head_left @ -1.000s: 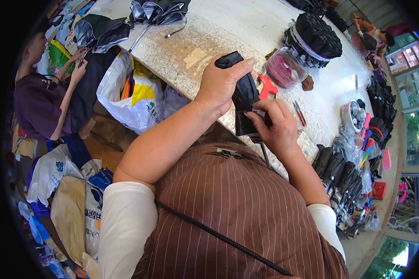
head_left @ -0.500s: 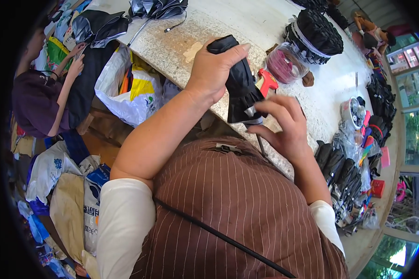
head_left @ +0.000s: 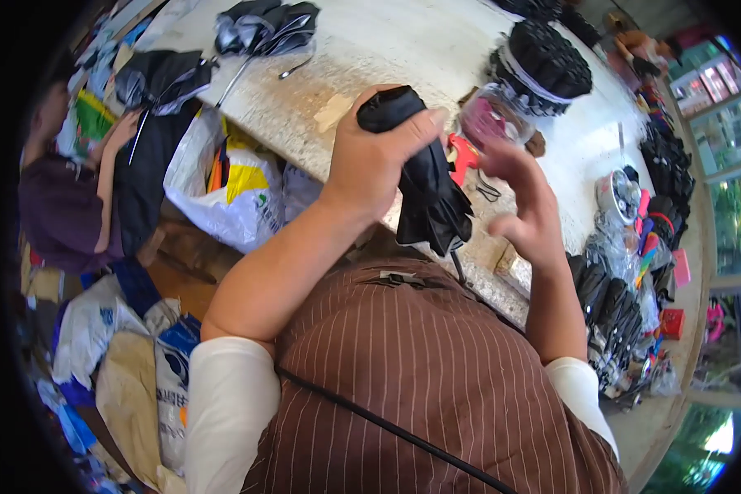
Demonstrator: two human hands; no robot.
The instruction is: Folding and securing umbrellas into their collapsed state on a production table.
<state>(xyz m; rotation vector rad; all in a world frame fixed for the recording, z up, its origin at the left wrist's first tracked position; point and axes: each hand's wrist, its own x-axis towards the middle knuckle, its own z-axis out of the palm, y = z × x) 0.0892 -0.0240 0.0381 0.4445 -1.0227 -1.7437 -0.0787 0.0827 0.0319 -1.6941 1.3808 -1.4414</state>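
Observation:
A folded black umbrella (head_left: 426,185) is gripped by my left hand (head_left: 379,152), whose fingers and thumb wrap round its upper part. The umbrella slants down toward my apron, its gathered fabric flaring at the lower end. My right hand (head_left: 525,193) is off the umbrella, raised to its right with fingers apart and nothing seen in it. Between the umbrella and that hand lies a red tool (head_left: 463,156), partly hidden, so I cannot tell its exact kind. A small dark cord loop (head_left: 487,191) rests on the table beside it.
The worn white table (head_left: 362,62) holds a clear jar (head_left: 496,115) of pinkish strands, a tied black bundle (head_left: 547,62) and an open umbrella-like frame with dark fabric (head_left: 265,29). Folded black umbrellas (head_left: 605,296) line the right. Bags (head_left: 222,193) and another person (head_left: 70,193) are left.
My right hand has let go of the umbrella's lower end and moved right, its fingers spreading. The umbrella, still in my left hand, has dropped slightly and its lower fabric is looser.

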